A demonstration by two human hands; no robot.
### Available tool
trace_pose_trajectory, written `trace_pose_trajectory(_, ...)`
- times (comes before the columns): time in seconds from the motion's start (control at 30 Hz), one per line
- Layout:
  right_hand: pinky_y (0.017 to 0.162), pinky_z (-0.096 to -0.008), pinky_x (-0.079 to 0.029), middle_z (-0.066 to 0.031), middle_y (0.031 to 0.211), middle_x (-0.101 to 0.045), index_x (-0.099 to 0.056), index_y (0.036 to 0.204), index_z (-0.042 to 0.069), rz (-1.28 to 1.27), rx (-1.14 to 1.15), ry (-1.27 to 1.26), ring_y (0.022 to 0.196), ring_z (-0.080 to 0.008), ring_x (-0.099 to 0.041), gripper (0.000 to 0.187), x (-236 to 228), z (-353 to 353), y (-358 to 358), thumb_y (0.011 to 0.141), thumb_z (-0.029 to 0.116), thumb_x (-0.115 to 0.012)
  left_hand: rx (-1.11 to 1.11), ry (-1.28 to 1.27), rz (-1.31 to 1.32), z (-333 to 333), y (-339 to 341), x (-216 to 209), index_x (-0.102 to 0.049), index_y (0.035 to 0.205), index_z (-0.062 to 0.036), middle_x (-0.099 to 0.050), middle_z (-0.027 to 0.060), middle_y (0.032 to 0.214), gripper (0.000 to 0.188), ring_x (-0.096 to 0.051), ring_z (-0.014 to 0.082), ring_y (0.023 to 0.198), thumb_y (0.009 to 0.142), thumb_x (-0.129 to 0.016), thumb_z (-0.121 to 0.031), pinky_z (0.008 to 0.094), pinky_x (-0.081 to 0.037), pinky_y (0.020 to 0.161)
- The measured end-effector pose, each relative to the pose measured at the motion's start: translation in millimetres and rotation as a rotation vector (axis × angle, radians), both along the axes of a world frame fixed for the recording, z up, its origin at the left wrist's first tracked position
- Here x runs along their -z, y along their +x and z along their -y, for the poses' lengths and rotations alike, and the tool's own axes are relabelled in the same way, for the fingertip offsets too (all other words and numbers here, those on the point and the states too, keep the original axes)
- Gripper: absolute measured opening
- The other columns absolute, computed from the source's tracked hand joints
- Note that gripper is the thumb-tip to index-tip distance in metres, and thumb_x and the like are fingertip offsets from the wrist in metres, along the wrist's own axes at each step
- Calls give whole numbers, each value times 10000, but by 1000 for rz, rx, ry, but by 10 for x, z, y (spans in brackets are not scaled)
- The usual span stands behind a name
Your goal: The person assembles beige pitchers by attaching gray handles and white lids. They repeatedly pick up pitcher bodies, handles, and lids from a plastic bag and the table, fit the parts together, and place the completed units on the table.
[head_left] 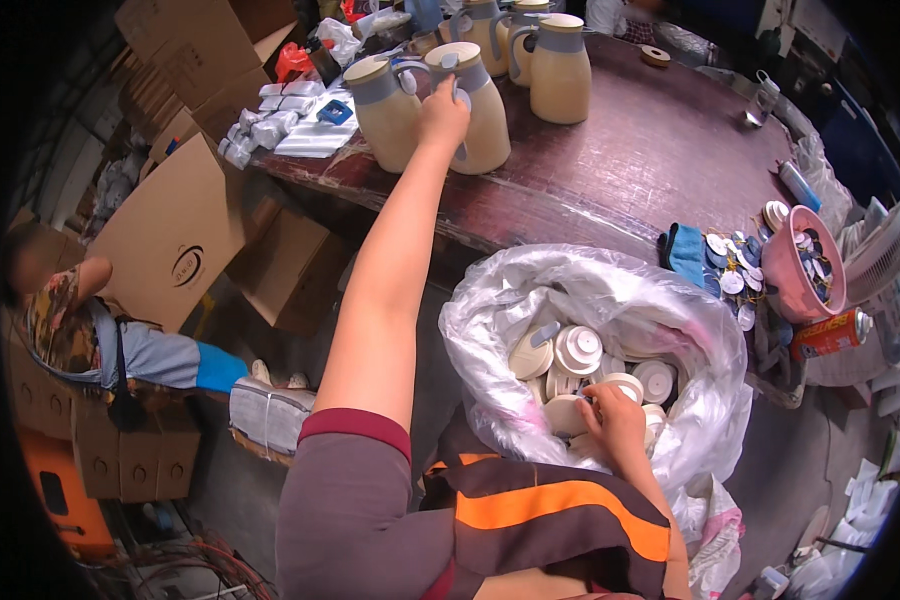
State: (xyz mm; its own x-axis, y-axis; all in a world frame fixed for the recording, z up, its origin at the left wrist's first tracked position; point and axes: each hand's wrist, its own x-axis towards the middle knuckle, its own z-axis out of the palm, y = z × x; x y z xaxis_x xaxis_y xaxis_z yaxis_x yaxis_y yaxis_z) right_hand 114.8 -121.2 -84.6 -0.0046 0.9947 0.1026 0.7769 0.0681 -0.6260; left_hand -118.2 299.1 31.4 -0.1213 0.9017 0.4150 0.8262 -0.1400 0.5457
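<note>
My left arm reaches far across to a cream jug (487, 125) with a grey collar. My left hand (444, 117) is closed round its grey handle, near the top, and a small round tag hangs beside the fingers. A second cream jug (385, 125) stands close on the left. At the lower right, my right hand (615, 425) is inside a clear plastic bag (490, 290) of round cream lids. Its fingers are bent and closed on a lid (567, 415); part of their grip is hidden. Another stacked lid (578, 350) lies just beyond them.
More cream jugs (560, 80) stand at the back of the dark red table (630, 150). On the right are a pink basket (800, 265), round tags (733, 275) and an orange spray can (832, 334). Leftward, a person (80, 330) sits among cardboard boxes (175, 235).
</note>
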Motion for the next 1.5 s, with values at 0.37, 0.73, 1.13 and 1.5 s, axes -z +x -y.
trace_pose_trajectory(0.37, 647, -384, -497, -74, 855, -649, -651, 926, 103, -19, -15, 24, 748, -278, -635, 164, -23, -7, -11, 801, 202, -691, -206, -125, -217, 93, -50, -146, -356, 1413, -173, -498, 221, 1305, 586, -563, 399, 1128, 850, -519, -181, 497, -469, 907)
trace_pose_trajectory(0.73, 626, -367, -483, -76, 833, -639, -645, 941, 94, -60, -59, 14, 692, -249, -627, 157, 4, -20, -42, 807, 164, -688, 750, 121, -286, 2567, 1065, 1326, -641, 1086, -103, -561, 177, 1204, 378, -503, 338, 1159, 768, -666, -304, 458, -352, 1021)
trace_pose_trajectory(1.13, 612, -346, -492, -100, 782, -674, -651, 974, 70, -93, 12, -56, 641, -240, -633, 187, -24, 57, -71, 827, 184, -674, 636, 193, -93, 2725, 1214, 1834, -646, 1071, -111, -565, 131, 1227, 343, -501, 295, 1179, 779, -639, -291, 456, -332, 1047)
trace_pose_trajectory(1.5, 617, -331, -502, -108, 811, -682, -658, 980, 55, -136, 3, -23, 650, -225, -641, 190, 53, 50, -47, 833, 174, -673, 587, 207, -86, 2728, 1261, 1868, -650, 1040, -127, -574, 111, 1207, 308, -518, 283, 1153, 767, -629, -268, 446, -344, 1038)
